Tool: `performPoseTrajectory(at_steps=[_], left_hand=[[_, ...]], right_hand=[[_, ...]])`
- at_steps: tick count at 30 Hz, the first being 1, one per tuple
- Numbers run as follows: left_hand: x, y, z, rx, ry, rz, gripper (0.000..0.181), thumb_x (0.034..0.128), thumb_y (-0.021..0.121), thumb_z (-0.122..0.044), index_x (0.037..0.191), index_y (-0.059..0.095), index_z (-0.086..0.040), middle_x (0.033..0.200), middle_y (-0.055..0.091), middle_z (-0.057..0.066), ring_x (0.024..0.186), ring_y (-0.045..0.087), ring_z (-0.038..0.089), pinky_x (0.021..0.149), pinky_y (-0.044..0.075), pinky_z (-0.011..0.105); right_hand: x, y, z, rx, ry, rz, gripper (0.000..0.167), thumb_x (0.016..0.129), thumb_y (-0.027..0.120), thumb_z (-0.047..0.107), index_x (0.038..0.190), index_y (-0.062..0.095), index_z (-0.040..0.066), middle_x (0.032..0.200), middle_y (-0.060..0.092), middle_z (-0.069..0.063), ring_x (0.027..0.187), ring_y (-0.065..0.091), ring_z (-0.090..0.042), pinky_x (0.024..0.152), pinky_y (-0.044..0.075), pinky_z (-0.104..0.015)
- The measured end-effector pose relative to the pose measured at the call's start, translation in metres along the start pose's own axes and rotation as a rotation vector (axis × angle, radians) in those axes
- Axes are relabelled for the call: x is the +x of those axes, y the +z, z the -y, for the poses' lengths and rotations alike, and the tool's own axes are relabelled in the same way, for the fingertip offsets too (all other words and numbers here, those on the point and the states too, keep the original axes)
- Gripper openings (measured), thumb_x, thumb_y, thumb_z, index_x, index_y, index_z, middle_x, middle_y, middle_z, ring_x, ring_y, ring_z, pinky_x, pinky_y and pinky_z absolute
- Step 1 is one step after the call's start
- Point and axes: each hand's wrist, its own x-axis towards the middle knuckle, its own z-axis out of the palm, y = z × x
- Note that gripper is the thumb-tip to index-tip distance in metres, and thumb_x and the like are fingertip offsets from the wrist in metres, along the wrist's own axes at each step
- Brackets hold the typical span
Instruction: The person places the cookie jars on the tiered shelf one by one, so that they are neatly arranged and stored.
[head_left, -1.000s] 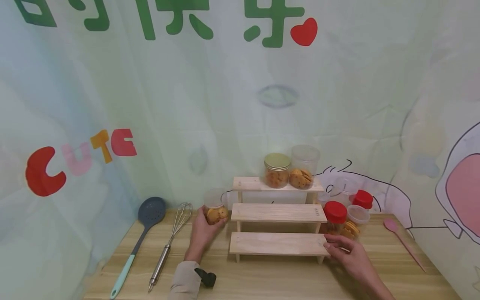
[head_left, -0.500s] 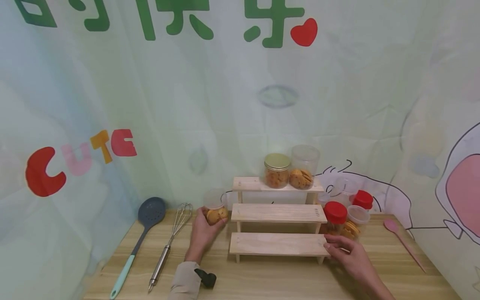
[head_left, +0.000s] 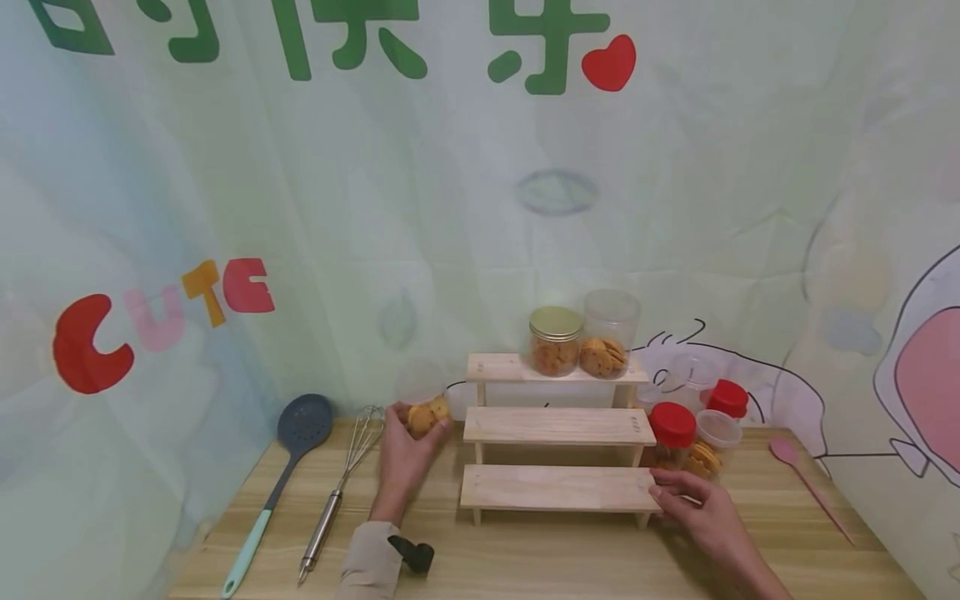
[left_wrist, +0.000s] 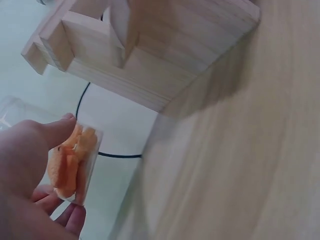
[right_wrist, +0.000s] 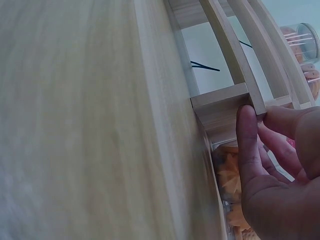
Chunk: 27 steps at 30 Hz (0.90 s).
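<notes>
My left hand (head_left: 405,454) grips a clear plastic jar (head_left: 422,383) with cookies (head_left: 427,415) at its bottom, left of the wooden three-step shelf (head_left: 558,487). In the left wrist view the thumb and fingers wrap the jar, and its base (left_wrist: 92,167) is raised off the table. My right hand (head_left: 701,512) pinches the right end of the lowest step between thumb and finger, which the right wrist view shows closely. On the top step stand a gold-lidded cookie jar (head_left: 555,343) and a taller clear jar (head_left: 609,337) holding cookies.
Right of the shelf cluster red-lidded jars (head_left: 672,425) and a clear-lidded cookie jar (head_left: 712,442). A pink spoon (head_left: 810,487) lies at far right. A slotted skimmer (head_left: 303,425) and a whisk (head_left: 330,508) lie at left. A printed cloth (head_left: 450,208) hangs behind.
My left hand has lifted the cookie jar slightly up and to the left, and the jar has tilted. The right hand stays at the shelf's lowest step.
</notes>
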Motion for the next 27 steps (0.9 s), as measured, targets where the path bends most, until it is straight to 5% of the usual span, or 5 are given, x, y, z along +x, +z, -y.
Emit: performPoseTrajectory(at_steps=[9,20,27], left_hand=[[0.004,-0.003,-0.018,-0.092,0.059,-0.085,0.080,0.0897,0.091,-0.028,0.147,0.043,0.001,0.145,0.054,0.027,0.136,0.058,0.045,0.116,0.048,0.057],[0.002,-0.003,-0.045,-0.223,0.216,-0.182,0.079,0.0878,0.093,-0.021,0.151,0.049,-0.002,0.144,0.058,0.020,0.137,0.053,0.033,0.119,0.042,0.051],[-0.001,0.001,-0.065,-0.250,0.255,-0.194,0.080,0.0883,0.093,-0.024,0.154,0.050,-0.008,0.147,0.058,0.014,0.140,0.051,0.029,0.122,0.041,0.049]], right_hand=[[0.001,-0.001,0.000,0.011,0.016,0.011,0.048,0.101,0.079,0.026,0.142,0.068,0.002,0.118,0.076,-0.011,0.099,0.069,-0.011,0.082,0.061,-0.022],[0.003,-0.001,-0.001,0.020,0.037,0.020,0.050,0.103,0.077,0.027,0.145,0.066,0.003,0.122,0.076,-0.011,0.102,0.070,-0.014,0.083,0.061,-0.022],[0.002,-0.001,-0.001,0.018,0.025,0.020,0.051,0.102,0.078,0.027,0.144,0.067,0.002,0.119,0.076,-0.011,0.099,0.070,-0.013,0.083,0.062,-0.023]])
